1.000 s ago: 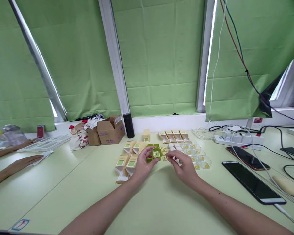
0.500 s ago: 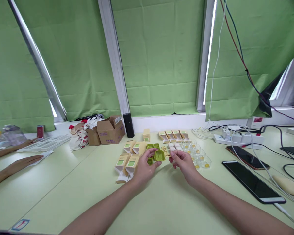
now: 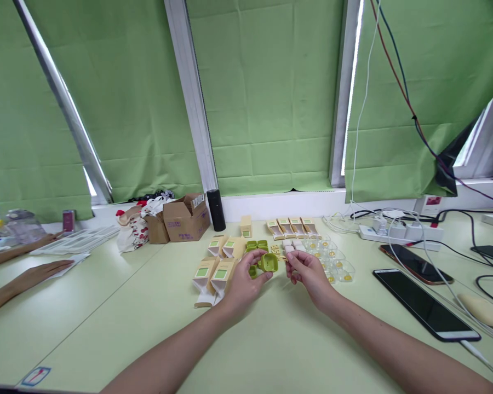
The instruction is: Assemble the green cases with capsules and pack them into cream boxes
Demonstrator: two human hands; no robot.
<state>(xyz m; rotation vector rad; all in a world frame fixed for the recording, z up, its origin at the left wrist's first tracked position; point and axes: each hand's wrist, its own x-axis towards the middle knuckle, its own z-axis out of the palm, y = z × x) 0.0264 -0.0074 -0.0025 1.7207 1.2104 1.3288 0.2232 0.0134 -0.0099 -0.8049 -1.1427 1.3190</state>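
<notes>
My left hand (image 3: 248, 277) holds a small green square cup (image 3: 268, 262) between thumb and fingers, its open side towards me. To its right, my right hand (image 3: 306, 269) is pinched around a small yellowish piece (image 3: 283, 258), partly hidden by the fingertips. Other green cups (image 3: 257, 244) sit just behind my left hand. Beyond the gap between my hands lie small yellow pieces (image 3: 275, 249) and pale pinkish blocks (image 3: 288, 243). Opened paper boxes (image 3: 221, 273) with green labels stand left of my left hand. Clear cups with yellow contents (image 3: 337, 266) are beside my right hand.
More paper boxes (image 3: 291, 227) line the back. Behind on the left are a cardboard box (image 3: 186, 219) and a black cylinder (image 3: 216, 210). Phones (image 3: 425, 303), cables and a power strip (image 3: 398, 235) lie right. Another person's hands (image 3: 45, 272) rest far left.
The cup in my left hand has shifted very slightly right. The fingertips of my right hand have turned a little, and the yellowish piece at them now shows.
</notes>
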